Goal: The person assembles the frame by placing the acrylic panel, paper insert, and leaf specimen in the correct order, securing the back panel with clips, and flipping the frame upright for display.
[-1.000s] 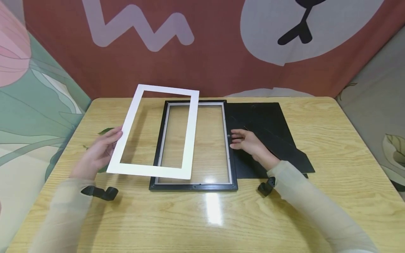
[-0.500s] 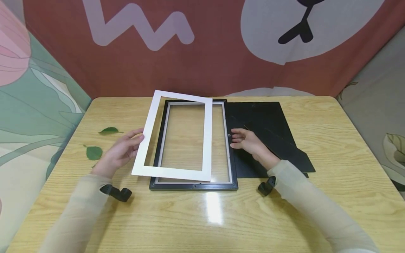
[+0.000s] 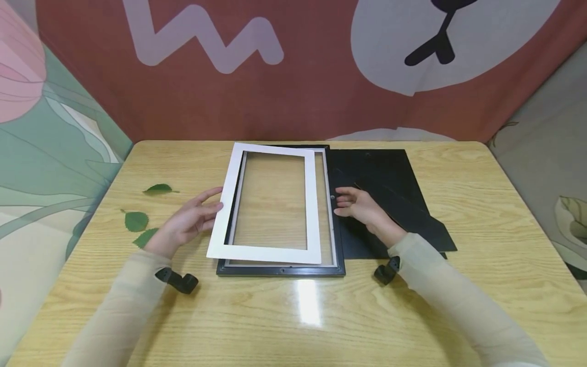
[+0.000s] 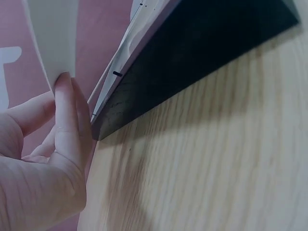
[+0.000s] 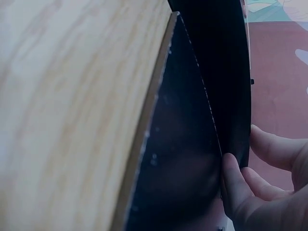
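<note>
A white mat board (image 3: pixel 266 253) with a rectangular window slants over a black picture frame (image 3: pixel 275 271), mostly covering its left part. The left hand (image 3: pixel 187 224) pinches the mat by its left edge; in the left wrist view, thumb and fingers meet at the border of the white board (image 4: pixel 55 38). The mat looks slightly raised at that side. The right hand (image 3: pixel 359 206) touches the right side of the frame with relaxed fingers. In the right wrist view, its fingertips (image 5: pixel 232 163) rest along the black frame side (image 5: pixel 228 72).
A black backing board (image 3: pixel 376 168) with a stand flap (image 3: pixel 426 229) lies right of the frame, partly under the right forearm. Several green leaves, such as one leaf (image 3: pixel 136 221), lie left. Printed cloth (image 3: pixel 312 102) hangs behind the wooden table (image 3: pixel 257 321).
The left hand has carried the white mat rightward and lower, over the picture frame. Leaves behind that hand have come into view. The right hand has stayed at the frame's side.
</note>
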Motion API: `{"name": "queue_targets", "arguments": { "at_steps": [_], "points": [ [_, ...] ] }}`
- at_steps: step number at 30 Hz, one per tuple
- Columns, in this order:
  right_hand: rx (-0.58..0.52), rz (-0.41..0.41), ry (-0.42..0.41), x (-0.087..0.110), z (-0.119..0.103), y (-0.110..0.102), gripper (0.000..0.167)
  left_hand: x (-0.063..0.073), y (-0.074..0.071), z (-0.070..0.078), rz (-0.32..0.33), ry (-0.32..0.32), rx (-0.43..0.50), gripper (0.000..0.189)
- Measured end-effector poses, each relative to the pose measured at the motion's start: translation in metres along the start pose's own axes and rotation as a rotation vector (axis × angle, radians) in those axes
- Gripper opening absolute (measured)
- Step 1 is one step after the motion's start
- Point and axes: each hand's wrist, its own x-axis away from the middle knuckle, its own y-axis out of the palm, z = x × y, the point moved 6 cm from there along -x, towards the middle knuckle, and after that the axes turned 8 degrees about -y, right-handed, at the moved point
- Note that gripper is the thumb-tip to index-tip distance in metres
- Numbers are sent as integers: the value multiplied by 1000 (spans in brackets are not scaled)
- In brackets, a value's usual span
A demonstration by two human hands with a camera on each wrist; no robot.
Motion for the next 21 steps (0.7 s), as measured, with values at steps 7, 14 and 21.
{"name": "queue_targets", "arguments": {
  "at_steps": [7,14,21],
  "points": [
    [-9,-5,2,1,-1,0,62,-5,4,-2,47,-39,-69,76],
    [-8,-9,-4,1,0,-1,62,-8,11,0,98,-74,-127,68],
    [4,-5,10,0,1,-2,62,-11,16,0,133,-80,-186,67]
  ]
}}
